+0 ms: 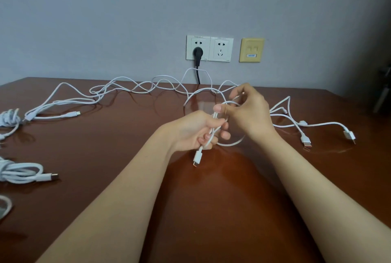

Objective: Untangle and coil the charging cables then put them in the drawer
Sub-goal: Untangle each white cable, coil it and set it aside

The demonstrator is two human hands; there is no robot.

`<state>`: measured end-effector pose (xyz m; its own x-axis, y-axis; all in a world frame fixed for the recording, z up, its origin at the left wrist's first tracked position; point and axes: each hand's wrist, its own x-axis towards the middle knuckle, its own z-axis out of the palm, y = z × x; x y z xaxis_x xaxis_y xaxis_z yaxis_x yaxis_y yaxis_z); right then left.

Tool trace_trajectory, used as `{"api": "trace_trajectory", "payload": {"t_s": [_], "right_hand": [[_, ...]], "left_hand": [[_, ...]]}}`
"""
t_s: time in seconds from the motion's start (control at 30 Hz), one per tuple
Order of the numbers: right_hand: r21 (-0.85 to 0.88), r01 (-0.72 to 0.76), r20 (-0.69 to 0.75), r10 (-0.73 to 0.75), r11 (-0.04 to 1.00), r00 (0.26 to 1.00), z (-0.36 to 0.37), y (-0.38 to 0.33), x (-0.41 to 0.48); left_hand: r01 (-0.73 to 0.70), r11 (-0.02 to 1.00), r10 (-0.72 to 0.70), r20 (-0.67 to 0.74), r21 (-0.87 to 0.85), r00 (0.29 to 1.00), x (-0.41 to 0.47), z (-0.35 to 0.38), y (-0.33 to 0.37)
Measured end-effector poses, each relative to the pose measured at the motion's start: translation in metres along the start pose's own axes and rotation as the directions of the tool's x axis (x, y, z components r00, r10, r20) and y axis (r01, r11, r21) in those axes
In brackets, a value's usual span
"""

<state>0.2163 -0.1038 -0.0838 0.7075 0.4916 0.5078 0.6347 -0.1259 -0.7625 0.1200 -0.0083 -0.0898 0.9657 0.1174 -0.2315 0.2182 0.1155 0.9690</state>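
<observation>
Left hand (195, 129) grips the cable (198, 155); right hand (249, 112) pinches it.
Right sits at one o'clock of left, fingers curled.

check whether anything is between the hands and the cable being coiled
Nothing does: the left hand grips the cable and the right hand pinches its loop. The cable seems to run on into the tangled cables behind, which could snag it. No drawer is in view.

Coiled cables (20, 172) cropped by the left edge; label on the yellow wall plate (251, 43) too small to read.
</observation>
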Motion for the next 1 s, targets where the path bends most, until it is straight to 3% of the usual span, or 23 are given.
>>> {"api": "trace_trajectory", "payload": {"t_s": [0.07, 0.2, 0.3, 0.47, 0.63, 0.7, 0.8, 1.0], "right_hand": [[0.027, -0.056, -0.012, 0.056, 0.998, 0.998, 0.000, 0.004, 0.003], [0.239, -0.130, 0.036, 0.125, 0.962, 0.991, -0.001, 0.006, 0.006], [0.396, -0.278, 0.179, 0.223, 0.875, 0.958, -0.001, 0.006, 0.004], [0.388, -0.426, 0.415, 0.257, 0.817, 0.873, 0.006, 0.009, 0.002], [0.499, -0.295, 0.233, 0.202, 0.814, 0.951, 0.004, 0.003, 0.004], [0.386, -0.251, 0.168, 0.200, 0.888, 0.965, 0.004, 0.002, 0.005], [0.066, -0.094, 0.110, 0.086, 0.993, 0.990, 0.012, 0.005, 0.003], [-0.060, -0.014, 0.161, 0.024, 0.998, 0.987, 0.023, -0.001, -0.005]], "left_hand": [[-0.006, 1.000, 0.006, 0.033, -0.016, 0.999, 0.000, 0.000, 0.000], [-0.023, 0.999, 0.024, 0.017, -0.045, 1.000, 0.000, 0.001, 0.000], [-0.019, 0.999, 0.015, -0.097, -0.050, 0.995, 0.001, -0.001, 0.000], [-0.059, 0.991, 0.019, -0.312, -0.119, 0.950, 0.003, -0.003, 0.004], [-0.058, 0.994, 0.007, -0.463, -0.096, 0.886, 0.007, 0.006, 0.009], [-0.130, 0.990, 0.081, -0.505, -0.062, 0.860, 0.010, 0.007, 0.007], [-0.226, 0.973, 0.162, -0.561, -0.047, 0.812, 0.013, 0.006, 0.003], [-0.329, 0.942, 0.296, -0.634, 0.069, 0.715, 0.020, 0.004, -0.001]]}}
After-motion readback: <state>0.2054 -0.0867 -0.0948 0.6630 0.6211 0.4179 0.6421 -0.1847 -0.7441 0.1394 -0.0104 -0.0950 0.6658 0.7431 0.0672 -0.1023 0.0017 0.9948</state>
